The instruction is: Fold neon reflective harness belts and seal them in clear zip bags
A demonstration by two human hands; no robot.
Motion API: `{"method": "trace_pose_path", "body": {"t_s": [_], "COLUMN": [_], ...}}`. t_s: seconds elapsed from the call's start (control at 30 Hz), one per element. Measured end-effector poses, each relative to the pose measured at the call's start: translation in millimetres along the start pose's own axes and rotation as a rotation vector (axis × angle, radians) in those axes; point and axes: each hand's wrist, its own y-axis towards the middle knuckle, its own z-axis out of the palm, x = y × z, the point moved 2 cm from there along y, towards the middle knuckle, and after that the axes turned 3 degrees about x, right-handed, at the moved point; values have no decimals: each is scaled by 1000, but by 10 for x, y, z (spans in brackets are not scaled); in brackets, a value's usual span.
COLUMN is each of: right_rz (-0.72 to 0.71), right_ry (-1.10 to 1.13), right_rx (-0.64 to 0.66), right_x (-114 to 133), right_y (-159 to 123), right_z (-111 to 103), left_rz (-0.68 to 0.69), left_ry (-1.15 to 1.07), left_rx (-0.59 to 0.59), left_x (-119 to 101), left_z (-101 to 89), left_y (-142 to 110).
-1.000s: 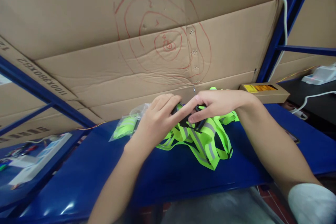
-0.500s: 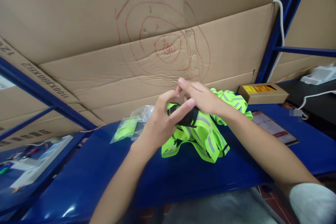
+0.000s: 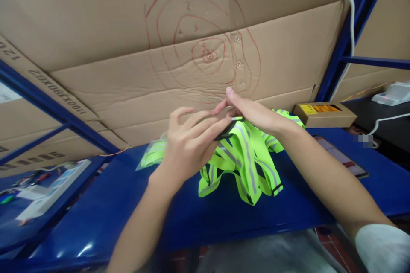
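In the head view a bundle of fluorescent yellow straps with grey reflective stripes, like a reflective strap vest [image 3: 248,158], hangs in loose loops over the table from between my hands. My left hand [image 3: 192,143] grips its black part from the left, with the fingers stretched across the top. On the other side, my right hand [image 3: 254,113] has its thumb up and its fingers curled behind the straps, partly hidden. The fingertips of both hands meet near the black part. More yellow striped straps [image 3: 290,117] lie behind my right wrist.
A clear plastic bag [image 3: 152,153] with yellow strap material lies left on the blue table [image 3: 121,204]. To the right are a cardboard box [image 3: 325,115] and a flat framed sheet [image 3: 342,155]. A cardboard wall [image 3: 112,89] with red-drawn rings stands behind, between blue posts.
My left hand has turned, its fingers now extending over the black part, which is more covered. The bundle is lifted slightly and its straps hang straighter. The view has shifted a little.
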Motion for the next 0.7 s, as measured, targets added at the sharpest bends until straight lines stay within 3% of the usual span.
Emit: {"method": "trace_pose_path", "body": {"t_s": [0.13, 0.23, 0.3, 0.43, 0.57, 0.63, 0.7], "right_rz": [-147, -262, -272, -299, -377, -364, -297], "right_ry": [-37, -45, -69, -209, -316, -275, -138], "right_rx": [134, 266, 288, 213, 132, 142, 219], "right_x": [62, 84, 76, 53, 26, 2, -33], "right_y": [-71, -98, -93, -62, -20, -1, 11], "right_z": [-7, 83, 173, 366, 453, 430, 384], "left_rz": [-195, -368, -449, -502, -535, -548, -497], "left_ry": [86, 183, 223, 239, 295, 318, 315], "left_rx": [-132, -219, -274, -348, -312, -301, -380], "left_x": [48, 118, 164, 206, 216, 263, 344], "left_z": [-221, -362, -421, -452, -471, -489, -505], "left_y": [-34, -83, -107, -115, -119, -136, -157]}}
